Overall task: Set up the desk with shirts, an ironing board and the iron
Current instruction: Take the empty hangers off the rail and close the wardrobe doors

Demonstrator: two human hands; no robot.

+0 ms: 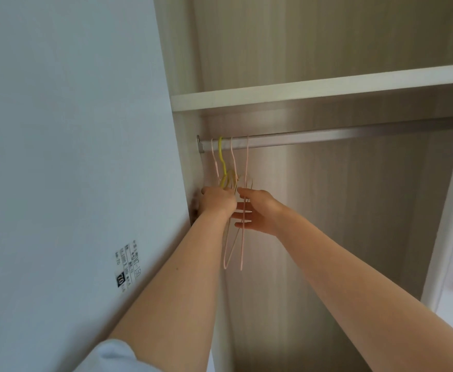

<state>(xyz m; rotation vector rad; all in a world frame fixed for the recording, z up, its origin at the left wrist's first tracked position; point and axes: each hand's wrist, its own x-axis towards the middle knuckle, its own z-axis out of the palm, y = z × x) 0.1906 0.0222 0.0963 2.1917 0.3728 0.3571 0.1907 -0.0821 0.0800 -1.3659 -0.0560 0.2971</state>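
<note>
I look up into an open wardrobe. Several thin pink hangers and one yellow hanger hang bare at the left end of a metal rail. My left hand is closed around the hangers just below their hooks, against the wardrobe's left wall. Just to its right, my right hand has its fingers spread, and one pink hanger wire crosses in front of them. No shirt, ironing board or iron is in view.
A white shelf runs above the rail. The wardrobe door stands open on the left with a printed label on it. Another white door edge is at the right.
</note>
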